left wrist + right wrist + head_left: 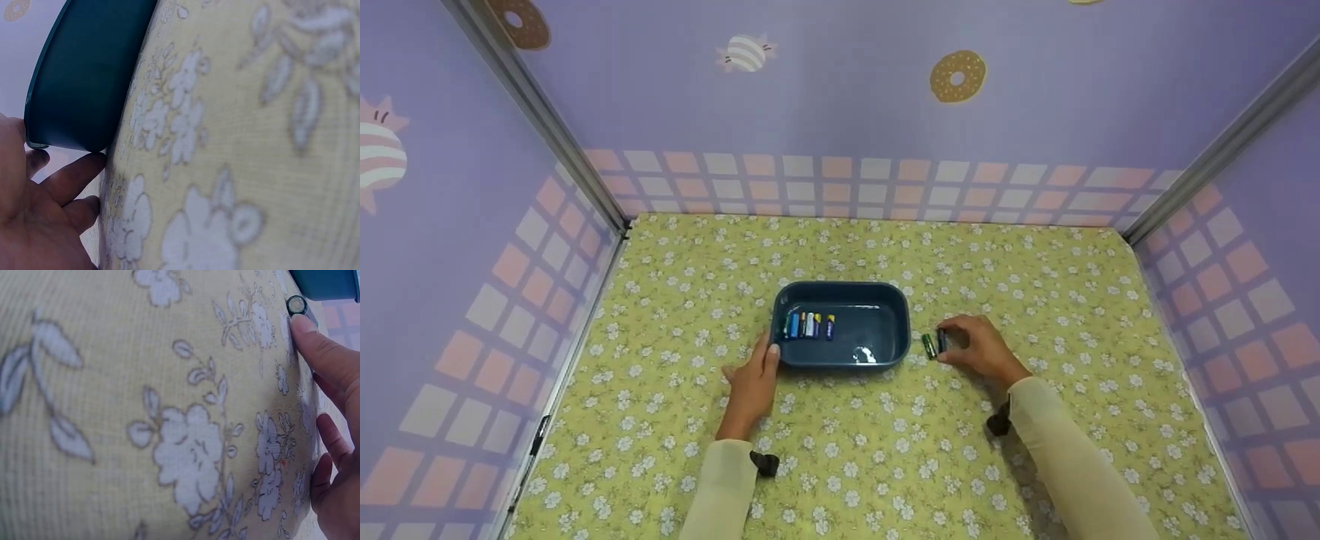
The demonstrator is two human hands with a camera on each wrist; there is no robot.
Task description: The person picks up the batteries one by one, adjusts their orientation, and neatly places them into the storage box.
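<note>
A dark blue plastic tub (872,367) sits on the cloth, with several batteries (810,325) lined up inside its left half. My left hand (753,381) grips the tub's near left corner, its thumb on the rim and its fingers along the outer wall. To the right of the tub my right hand (979,349) pinches a dark battery (942,340) between thumb and fingertips. A green battery (929,346) lies just left of it, between that hand and the tub. In the right wrist view a battery's round end (296,305) shows right at the thumb tip.
A yellow flowered cloth (840,465) covers the work surface. Purple patterned walls (840,97) rise at the back and on both sides, joined by grey metal corner posts (547,120). Dark straps (766,464) sit at the sleeves.
</note>
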